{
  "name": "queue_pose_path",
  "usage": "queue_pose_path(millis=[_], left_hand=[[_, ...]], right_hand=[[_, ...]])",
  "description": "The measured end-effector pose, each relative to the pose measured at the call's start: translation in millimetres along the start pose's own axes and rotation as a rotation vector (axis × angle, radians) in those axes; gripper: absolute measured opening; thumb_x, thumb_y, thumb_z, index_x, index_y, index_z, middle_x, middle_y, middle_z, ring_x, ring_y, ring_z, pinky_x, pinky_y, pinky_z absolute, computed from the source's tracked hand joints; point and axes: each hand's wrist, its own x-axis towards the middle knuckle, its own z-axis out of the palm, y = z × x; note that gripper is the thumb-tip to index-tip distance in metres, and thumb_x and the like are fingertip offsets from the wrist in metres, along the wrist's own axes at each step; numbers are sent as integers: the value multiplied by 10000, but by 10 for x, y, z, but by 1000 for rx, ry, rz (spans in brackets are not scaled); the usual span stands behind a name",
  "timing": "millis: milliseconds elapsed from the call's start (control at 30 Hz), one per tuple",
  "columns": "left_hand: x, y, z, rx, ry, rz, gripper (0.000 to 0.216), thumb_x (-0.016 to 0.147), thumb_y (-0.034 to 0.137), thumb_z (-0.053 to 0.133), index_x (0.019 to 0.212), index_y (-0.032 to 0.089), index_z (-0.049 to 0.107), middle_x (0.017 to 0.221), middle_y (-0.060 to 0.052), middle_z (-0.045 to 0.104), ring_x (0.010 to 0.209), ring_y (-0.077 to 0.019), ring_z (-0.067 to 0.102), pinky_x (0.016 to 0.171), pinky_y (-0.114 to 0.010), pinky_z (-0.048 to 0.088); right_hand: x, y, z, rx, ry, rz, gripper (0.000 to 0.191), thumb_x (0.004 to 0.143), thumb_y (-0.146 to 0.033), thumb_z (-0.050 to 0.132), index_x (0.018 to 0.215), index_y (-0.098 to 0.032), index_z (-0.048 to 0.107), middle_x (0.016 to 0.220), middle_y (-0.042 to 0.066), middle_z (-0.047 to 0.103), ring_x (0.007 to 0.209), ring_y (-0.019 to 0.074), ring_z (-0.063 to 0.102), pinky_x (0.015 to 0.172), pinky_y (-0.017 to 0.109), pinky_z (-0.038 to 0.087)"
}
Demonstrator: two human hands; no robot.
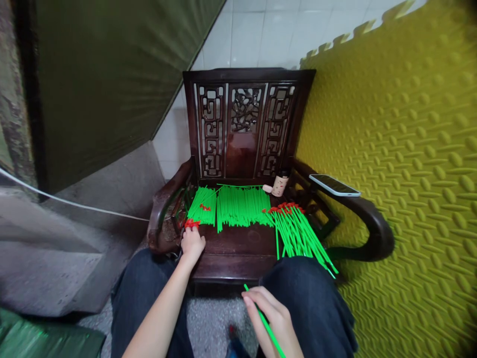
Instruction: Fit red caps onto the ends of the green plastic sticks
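Note:
My left hand (193,243) reaches to the left front of a dark wooden chair's seat (238,243). Its bent fingers press together at a small pile of red pieces (192,223); what lies between the fingertips is hidden. Low in front of the chair, my right hand (274,315) pinches a thin green stick (269,329), which slants up to the left. Many more green sticks (242,205) lie side by side across the seat, with a few red bits (204,207) on the left ones. At the right, a fanned bundle of green sticks (300,231) has red pieces (286,208) at its far ends.
A patterned bottle with a dark top (280,184) stands at the seat's back right, beside a small pink object (267,189). On the right armrest lies a phone (334,185). A yellow foam mat (402,149) rises at the right. One white cable (74,202) runs in from the left.

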Motion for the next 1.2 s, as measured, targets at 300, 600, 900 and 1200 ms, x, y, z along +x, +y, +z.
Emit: queue_pose_path(millis=[300, 600, 900, 1200], left_hand=[[80, -20, 50, -217, 27, -21, 311, 870, 312, 544, 1139, 155, 553, 1165, -89, 576, 1015, -224, 577, 852, -447, 486], [-217, 73, -158, -937, -134, -156, 206, 877, 252, 530, 1037, 137, 589, 1071, -83, 625, 957, -194, 609, 815, -389, 510], [-1413, 230, -334, -1771, -589, -251, 203, 800, 14, 508, 895, 166, 603, 818, -41, 664, 687, -64, 627, 674, -163, 509], [-1799, 319, -635, -2054, -899, -341, 137, 687, 65, 685, 818, 102, 675, 744, -63, 689, 639, -94, 642, 615, -157, 529]], right_hand=[[-6, -27, 1, -47, -29, -21, 191, 926, -179, 438, 888, -222, 620, 859, 46, 631, 761, 153, 631, 705, 225, 480], [-39, 92, 16, 187, 170, 50, 176, 842, -210, 589, 1004, -192, 656, 974, 100, 666, 830, 188, 667, 748, 266, 551], [148, -166, -52, 687, 483, 382, 183, 790, -301, 678, 919, -180, 635, 884, 83, 729, 717, 165, 675, 644, 267, 574], [113, -398, -81, 761, 556, 310, 126, 843, -274, 622, 912, -194, 554, 859, 56, 702, 721, 159, 675, 648, 271, 569]])
